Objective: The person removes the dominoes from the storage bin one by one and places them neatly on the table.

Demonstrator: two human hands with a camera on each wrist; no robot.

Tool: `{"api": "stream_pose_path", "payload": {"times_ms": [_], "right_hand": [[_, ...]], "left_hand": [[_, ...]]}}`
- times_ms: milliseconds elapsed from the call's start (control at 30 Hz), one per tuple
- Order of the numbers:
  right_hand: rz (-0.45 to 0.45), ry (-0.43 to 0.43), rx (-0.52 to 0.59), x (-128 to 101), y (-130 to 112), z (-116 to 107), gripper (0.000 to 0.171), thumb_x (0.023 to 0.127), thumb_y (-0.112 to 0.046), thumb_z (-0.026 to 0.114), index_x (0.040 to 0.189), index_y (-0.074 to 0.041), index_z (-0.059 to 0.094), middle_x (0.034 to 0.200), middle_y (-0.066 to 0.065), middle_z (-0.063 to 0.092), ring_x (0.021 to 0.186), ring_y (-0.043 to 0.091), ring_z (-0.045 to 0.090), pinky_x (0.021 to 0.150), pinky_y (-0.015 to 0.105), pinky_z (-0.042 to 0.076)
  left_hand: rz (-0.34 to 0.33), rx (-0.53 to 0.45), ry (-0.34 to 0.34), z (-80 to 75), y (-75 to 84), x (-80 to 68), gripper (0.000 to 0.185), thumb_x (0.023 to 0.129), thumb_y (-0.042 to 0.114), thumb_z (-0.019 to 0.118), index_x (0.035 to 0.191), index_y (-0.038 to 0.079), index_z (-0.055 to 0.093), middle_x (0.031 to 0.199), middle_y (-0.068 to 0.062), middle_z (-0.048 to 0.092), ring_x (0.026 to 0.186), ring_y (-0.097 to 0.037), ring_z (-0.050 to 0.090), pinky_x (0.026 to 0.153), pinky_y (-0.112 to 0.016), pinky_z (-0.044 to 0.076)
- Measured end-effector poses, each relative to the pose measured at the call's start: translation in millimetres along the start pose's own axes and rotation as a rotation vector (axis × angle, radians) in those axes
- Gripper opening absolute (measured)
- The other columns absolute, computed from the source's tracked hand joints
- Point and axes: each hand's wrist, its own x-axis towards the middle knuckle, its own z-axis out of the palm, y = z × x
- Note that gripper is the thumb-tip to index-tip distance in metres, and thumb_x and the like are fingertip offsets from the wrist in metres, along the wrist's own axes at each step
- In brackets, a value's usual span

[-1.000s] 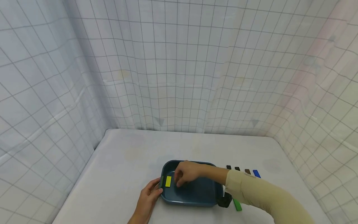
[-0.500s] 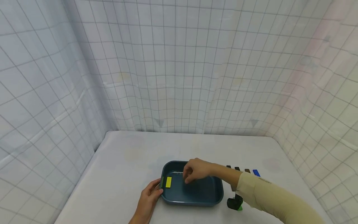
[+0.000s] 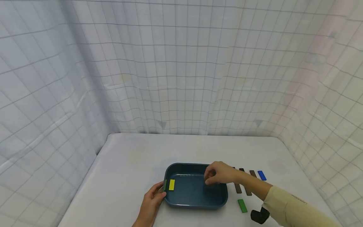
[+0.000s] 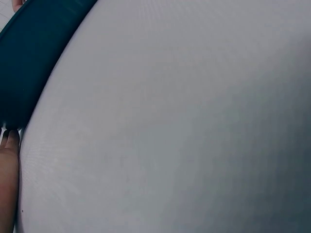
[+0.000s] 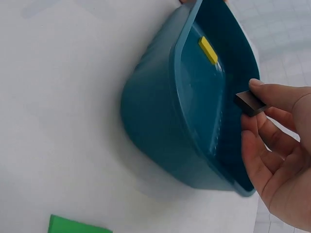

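A dark blue tray sits on the white table. A yellow block lies flat inside it near the left wall, with a thin green sliver beside it at the rim. My left hand grips the tray's left rim; in the left wrist view only a fingertip and the tray's outer wall show. My right hand hovers over the tray's right end. In the right wrist view this hand pinches a small dark block above the tray, far from the yellow block.
Right of the tray lie a green block, two long brown strips, a short brown block and a blue block. Gridded white curtains close in the table on three sides. The green block lies outside the tray's wall.
My right hand has moved from beside the yellow block rightward across the tray to its right end. The left hand and the tray have stayed put.
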Motion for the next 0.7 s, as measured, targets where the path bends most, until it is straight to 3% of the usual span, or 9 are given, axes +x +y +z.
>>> {"api": "stream_pose_path", "payload": {"times_ms": [700], "right_hand": [[0.054, 0.136, 0.104, -59.9, 31.1, -16.3, 0.025, 0.095, -0.017, 0.076, 0.113, -0.001, 0.072, 0.092, 0.002, 0.068, 0.076, 0.019, 0.066, 0.064, 0.031, 0.059]], "left_hand": [[-0.038, 0.06, 0.028, 1.0, -1.2, 2.8, 0.056, 0.101, 0.007, 0.059, 0.15, -0.011, 0.039, 0.159, -0.034, 0.029, 0.147, -0.047, 0.031, 0.108, -0.036, 0.044]]}}
